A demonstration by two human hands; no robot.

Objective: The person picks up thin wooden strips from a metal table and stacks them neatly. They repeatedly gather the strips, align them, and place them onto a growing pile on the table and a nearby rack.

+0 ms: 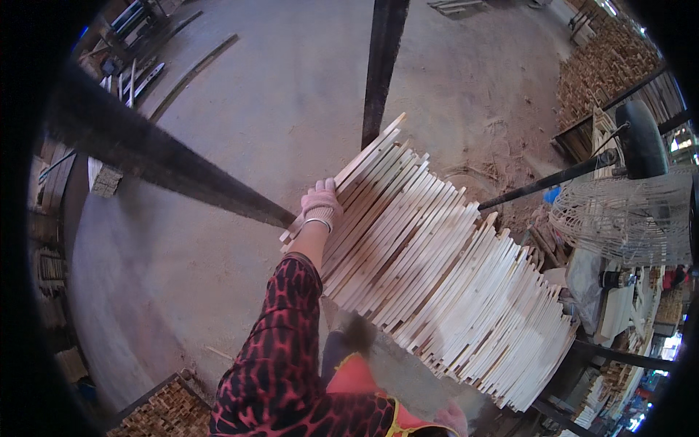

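In the head view, my left hand (322,203), in a pale pink knit work glove with a metal bangle at the wrist, grips the outermost wooden strip (371,151) at the upper left end of a long row. The other wooden strips (420,240) lie packed side by side, their ends uneven. Black metal posts (382,65) rise by the row's left end. My right hand (453,419), also in a pinkish glove, is low at the bottom edge, blurred and partly cut off. It is apart from the strips, and its fingers cannot be made out.
A fan with a wire guard (622,216) stands at the right. Stacked wood pieces (606,68) fill the upper right, and another stack (164,412) sits at the lower left. A long timber (194,76) lies on the dusty concrete floor (284,82).
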